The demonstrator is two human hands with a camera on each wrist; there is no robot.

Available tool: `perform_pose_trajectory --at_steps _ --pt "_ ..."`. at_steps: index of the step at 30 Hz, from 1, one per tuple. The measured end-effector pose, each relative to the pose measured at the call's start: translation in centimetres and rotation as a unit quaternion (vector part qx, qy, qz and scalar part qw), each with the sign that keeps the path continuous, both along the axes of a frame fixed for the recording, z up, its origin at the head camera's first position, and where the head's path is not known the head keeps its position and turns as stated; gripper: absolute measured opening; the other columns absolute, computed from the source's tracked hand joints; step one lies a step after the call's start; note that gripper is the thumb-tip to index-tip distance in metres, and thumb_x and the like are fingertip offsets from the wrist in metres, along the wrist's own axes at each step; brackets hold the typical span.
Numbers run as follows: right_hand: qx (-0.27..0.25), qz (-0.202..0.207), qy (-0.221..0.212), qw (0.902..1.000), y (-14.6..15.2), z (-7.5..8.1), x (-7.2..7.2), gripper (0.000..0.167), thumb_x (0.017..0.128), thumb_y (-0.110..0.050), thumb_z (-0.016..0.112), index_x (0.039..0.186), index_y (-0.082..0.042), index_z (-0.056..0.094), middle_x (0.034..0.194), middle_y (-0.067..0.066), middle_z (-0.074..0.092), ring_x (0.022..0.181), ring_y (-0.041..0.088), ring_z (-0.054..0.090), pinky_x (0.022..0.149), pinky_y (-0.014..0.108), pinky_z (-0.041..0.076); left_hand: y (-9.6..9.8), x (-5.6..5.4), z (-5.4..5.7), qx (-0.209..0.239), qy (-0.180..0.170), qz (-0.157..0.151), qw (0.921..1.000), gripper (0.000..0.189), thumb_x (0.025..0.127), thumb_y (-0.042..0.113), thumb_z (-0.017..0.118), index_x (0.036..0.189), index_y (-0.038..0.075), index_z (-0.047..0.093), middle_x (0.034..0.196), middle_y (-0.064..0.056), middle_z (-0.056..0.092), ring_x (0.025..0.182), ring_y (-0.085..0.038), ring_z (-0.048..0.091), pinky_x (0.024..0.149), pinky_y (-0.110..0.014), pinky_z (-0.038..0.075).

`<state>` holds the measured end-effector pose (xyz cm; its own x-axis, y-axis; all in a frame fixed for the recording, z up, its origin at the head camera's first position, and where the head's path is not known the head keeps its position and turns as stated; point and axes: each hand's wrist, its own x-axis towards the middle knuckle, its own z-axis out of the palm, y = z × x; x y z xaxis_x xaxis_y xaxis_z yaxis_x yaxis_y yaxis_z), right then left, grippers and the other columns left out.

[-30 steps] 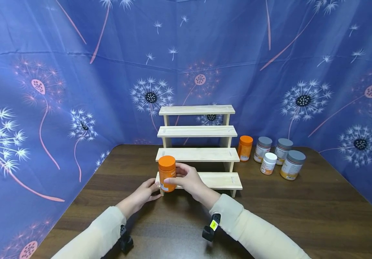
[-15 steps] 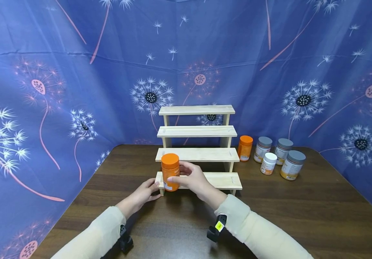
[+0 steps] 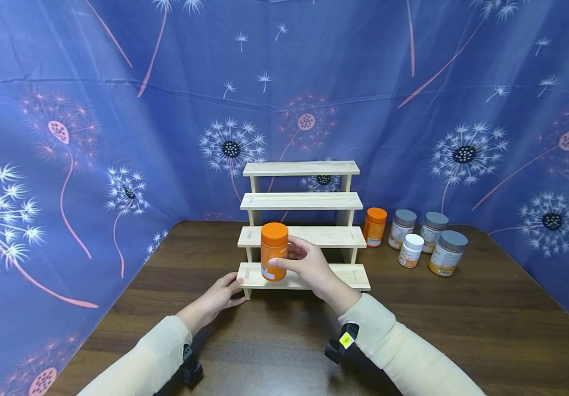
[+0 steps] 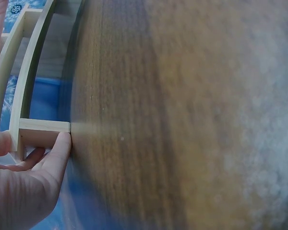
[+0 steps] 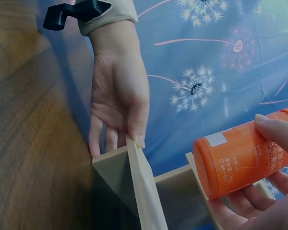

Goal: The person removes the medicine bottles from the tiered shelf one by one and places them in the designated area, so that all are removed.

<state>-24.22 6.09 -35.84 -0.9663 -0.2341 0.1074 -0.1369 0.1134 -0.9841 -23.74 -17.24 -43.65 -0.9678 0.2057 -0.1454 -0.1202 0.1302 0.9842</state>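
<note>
My right hand (image 3: 312, 268) grips an orange bottle (image 3: 274, 247) with an orange lid. The bottle is upright, in front of the left part of a pale wooden four-step display stand (image 3: 314, 202). In the right wrist view the orange bottle (image 5: 242, 155) shows printed text, with thumb and fingers on opposite sides. Whether its base touches the lowest step cannot be told. My left hand (image 3: 213, 301) holds the left end of the bottom step. In the left wrist view, the left hand (image 4: 31, 184) has its thumb on the step and fingers against the side support.
To the right of the stand are another orange bottle (image 3: 375, 227), a small white bottle (image 3: 410, 251), and grey-lidded jars, including the nearest jar (image 3: 447, 253). All stand on a dark wooden table (image 3: 264, 352). A blue dandelion-patterned cloth (image 3: 165, 110) hangs behind.
My right hand has carried the orange bottle rightward and slightly up in the head view, from the bottom step's left end. My left hand has stayed on the stand.
</note>
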Motion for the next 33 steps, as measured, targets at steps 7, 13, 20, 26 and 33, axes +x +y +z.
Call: perform_pose_trajectory --at_steps 7,13,20,26,33 --pt "0.014 -0.003 -0.003 0.9999 0.9 0.4 0.0 0.063 0.079 -0.025 0.081 0.136 -0.016 0.055 0.121 0.006 0.066 0.107 0.02 0.06 0.104 0.043 0.046 0.0 -0.1 -0.1 -0.001 0.001 0.002 1.0 0.039 0.106 0.011 0.032 0.138 -0.011 0.035 0.133 -0.03 0.046 0.134 -0.046 0.036 0.102 -0.045 0.05" --pt "0.014 -0.008 -0.001 0.9999 1.8 0.8 -0.2 0.063 0.08 -0.025 0.08 0.137 -0.015 0.054 0.123 0.008 0.064 0.108 0.021 0.059 0.103 0.041 0.047 0.0 -0.2 -0.4 0.006 -0.004 0.014 0.9999 0.037 0.106 0.01 0.032 0.137 -0.01 0.037 0.132 -0.029 0.048 0.134 -0.046 0.037 0.101 -0.044 0.05" --pt "0.017 -0.026 0.011 0.9994 3.0 1.5 -0.5 0.065 0.082 -0.025 0.079 0.139 -0.014 0.051 0.128 0.011 0.062 0.114 0.025 0.059 0.104 0.043 0.048 0.0 -0.2 -0.3 0.005 -0.003 0.015 0.9999 0.036 0.105 0.009 0.034 0.136 -0.009 0.038 0.13 -0.028 0.049 0.132 -0.045 0.038 0.101 -0.045 0.051" --pt "0.007 -0.033 0.012 0.9994 4.1 2.2 -0.8 0.067 0.083 -0.024 0.078 0.142 -0.015 0.048 0.134 0.012 0.058 0.119 0.027 0.055 0.107 0.044 0.046 0.1 -0.2 -0.3 0.005 -0.005 0.022 0.9997 0.036 0.105 0.008 0.034 0.136 -0.009 0.039 0.129 -0.028 0.05 0.132 -0.045 0.039 0.1 -0.045 0.051" --pt "-0.013 -0.032 0.036 0.9988 6.0 3.1 -1.1 0.063 0.086 -0.02 0.075 0.142 -0.012 0.047 0.136 0.015 0.055 0.121 0.027 0.052 0.108 0.044 0.045 0.1 -0.2 -0.2 0.0 -0.007 0.017 0.9998 0.039 0.105 0.009 0.033 0.139 -0.01 0.035 0.133 -0.03 0.047 0.134 -0.047 0.036 0.101 -0.045 0.051"
